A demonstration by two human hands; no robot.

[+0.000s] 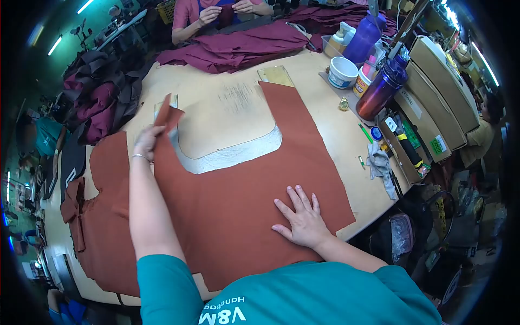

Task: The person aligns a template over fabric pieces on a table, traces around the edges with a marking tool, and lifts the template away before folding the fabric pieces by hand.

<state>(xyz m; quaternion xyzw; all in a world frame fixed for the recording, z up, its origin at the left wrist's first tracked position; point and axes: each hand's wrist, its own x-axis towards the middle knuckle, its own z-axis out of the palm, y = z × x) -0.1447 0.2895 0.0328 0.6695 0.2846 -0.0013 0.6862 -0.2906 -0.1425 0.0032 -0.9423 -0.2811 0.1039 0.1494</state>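
Note:
A rust-brown fabric piece (pixel 238 211) with a U-shaped cutout and two long straps lies across the table before me. Its left strap is lifted and folded over near the top, where my left hand (pixel 147 142) is closed on its edge. My right hand (pixel 301 218) rests flat on the lower right of the same piece, fingers spread. A pale, silvery template (pixel 238 154) shows beneath the cutout's edge, and a yellowish end (pixel 276 76) sticks out past the right strap. More brown fabric (pixel 108 238) lies stacked at my left, with a bunched edge.
Maroon cloth (pixel 238 49) covers the table's far side, where another person's hands (pixel 225 12) hold a dark piece. At right stand a metallic bottle (pixel 382 89), a white tub (pixel 342 73) and cardboard boxes (pixel 433 103). A grey rag (pixel 381 168) lies near the right edge.

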